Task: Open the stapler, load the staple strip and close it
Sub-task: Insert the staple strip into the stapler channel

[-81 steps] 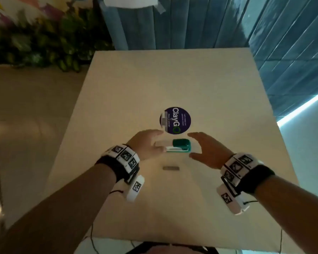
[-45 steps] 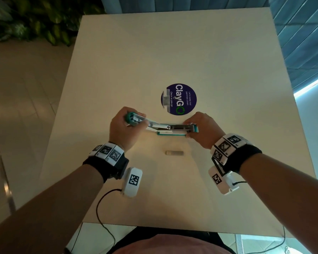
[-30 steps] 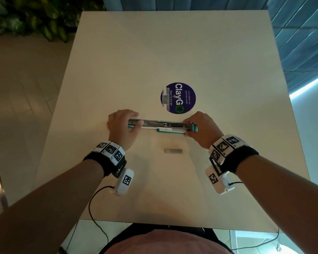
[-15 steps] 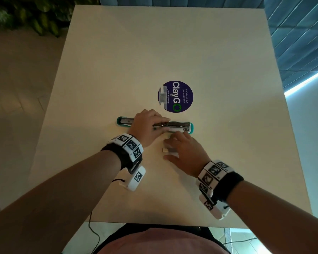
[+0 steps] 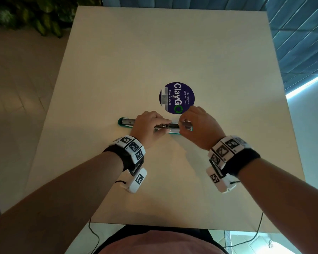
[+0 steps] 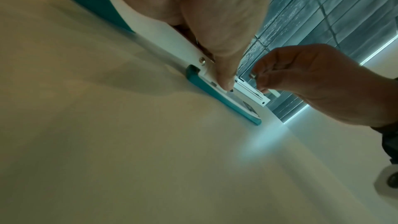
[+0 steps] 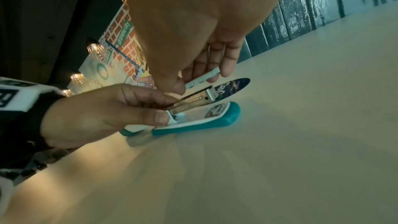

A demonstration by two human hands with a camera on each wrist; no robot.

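The teal and white stapler (image 5: 126, 122) lies opened out flat across the table, its cover swung out to the left. My left hand (image 5: 162, 125) grips its middle, thumb and fingers pinching the rear of the metal magazine (image 7: 193, 100). My right hand (image 5: 184, 123) pinches the short grey staple strip (image 7: 202, 78) between thumb and fingers. It holds the strip tilted just above the magazine's open channel, not touching it. In the left wrist view my thumb presses the white arm (image 6: 224, 81) and the strip's end (image 6: 253, 75) shows in the right hand. The teal base (image 7: 193, 125) rests on the table.
The beige table (image 5: 154, 52) carries a round purple ClayGo sticker (image 5: 176, 97) just behind the stapler. Plants stand beyond the far left corner, and a blue slatted wall runs behind and to the right. Cables hang off the near edge.
The stapler was swung open flat. My right hand then picked the staple strip off the table in front of it and lifted it over the magazine. My left hand shifted to the stapler's middle.
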